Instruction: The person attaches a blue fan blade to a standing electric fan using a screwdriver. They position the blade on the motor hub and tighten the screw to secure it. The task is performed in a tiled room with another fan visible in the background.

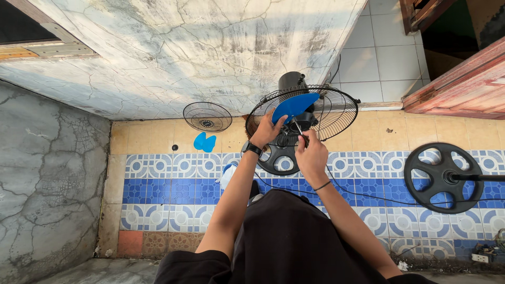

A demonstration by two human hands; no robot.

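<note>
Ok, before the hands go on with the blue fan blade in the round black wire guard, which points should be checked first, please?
1. Left hand holds the blue fan blade: ok.
2. Right hand holds a thin metal tool at the hub: ok.
3. Tool tip seated: cannot tell.
4. Black power cord unplugged: cannot tell.
5. Front black wire guard set aside on the tiled floor: ok.
6. Loose blue blade pieces away from the hands: ok.

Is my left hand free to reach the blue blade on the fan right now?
Probably yes: the left hand already rests against the blue blade, and the front grille lies off on the floor.
</note>
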